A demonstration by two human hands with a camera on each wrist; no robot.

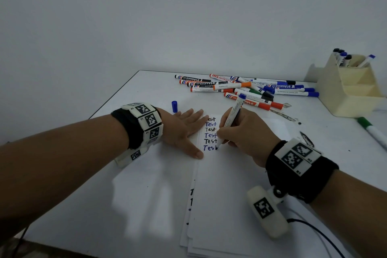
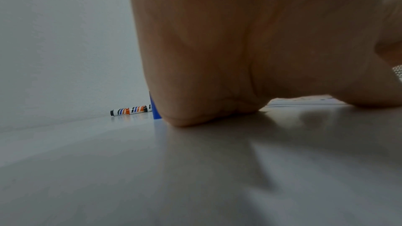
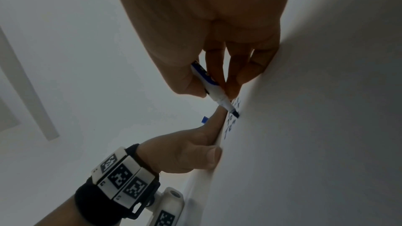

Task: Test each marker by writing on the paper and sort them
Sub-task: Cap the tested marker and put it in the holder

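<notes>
My right hand (image 1: 240,132) grips an uncapped blue marker (image 1: 232,119) like a pen, its tip touching the white paper (image 1: 226,184) at the end of a sixth line reading "Test". In the right wrist view the marker (image 3: 214,88) is pinched between thumb and fingers, its dark tip on the paper (image 3: 304,126). My left hand (image 1: 186,130) lies flat with straight fingers on the paper's left edge, holding it down. The marker's blue cap (image 1: 174,106) stands on the table beyond my left hand, and the cap (image 2: 155,109) shows partly behind my palm.
A pile of several markers (image 1: 247,89) in black, blue, orange and green lies at the table's far side. A beige desk organiser (image 1: 351,88) at the far right holds several markers. A green marker (image 1: 372,131) lies at the right edge. The white table (image 1: 125,184) has dark ink smudges.
</notes>
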